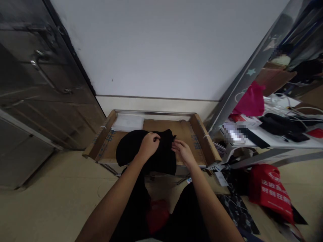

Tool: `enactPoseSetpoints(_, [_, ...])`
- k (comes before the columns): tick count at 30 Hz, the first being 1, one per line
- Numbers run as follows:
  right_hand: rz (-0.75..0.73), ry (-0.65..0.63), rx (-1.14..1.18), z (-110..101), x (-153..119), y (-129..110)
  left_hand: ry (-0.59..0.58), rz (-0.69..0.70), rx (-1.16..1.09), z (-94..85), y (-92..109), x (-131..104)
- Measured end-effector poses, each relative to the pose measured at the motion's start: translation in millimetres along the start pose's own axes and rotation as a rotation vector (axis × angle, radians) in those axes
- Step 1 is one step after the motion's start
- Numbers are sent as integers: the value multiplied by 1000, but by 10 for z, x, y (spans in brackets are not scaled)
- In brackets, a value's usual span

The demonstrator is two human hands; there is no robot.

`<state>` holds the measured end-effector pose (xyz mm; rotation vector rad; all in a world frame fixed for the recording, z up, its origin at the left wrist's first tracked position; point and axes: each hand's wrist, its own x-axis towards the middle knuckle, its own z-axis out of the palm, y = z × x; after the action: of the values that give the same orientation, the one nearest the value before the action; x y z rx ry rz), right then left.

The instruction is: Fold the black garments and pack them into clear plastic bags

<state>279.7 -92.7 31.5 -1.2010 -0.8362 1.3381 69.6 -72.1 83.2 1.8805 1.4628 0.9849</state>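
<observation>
A black cloth item [165,158] lies across a cardboard-lined rack in front of me. It looks like a cap, with a rounded, brim-like part at its left end and a squarer part at the right; its exact kind is hard to make out in the dim light. My left hand [149,144] rests on top of the cloth near its middle, thumb and fingers pinched on the fabric. At the right edge, beside a small dark tip that sticks out, my right hand [183,151] has its fingers stretched and slightly apart, with nothing visible in them.
The rack [204,141] has raised cardboard sides and a metal rail. A white packet [128,123] lies at its back left. Left stands a metal door [22,87]; right, a cluttered white table [277,144]. A red bag [272,191] is on the floor.
</observation>
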Motion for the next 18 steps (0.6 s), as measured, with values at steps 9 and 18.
enactPoseSetpoints(9, [6,59,-124,57,30,86,-194,-489,-355,44,-411,151])
enactPoseSetpoints(18, [-8,62,-1,59,24,45,-218,-421,-842,185,-144,12])
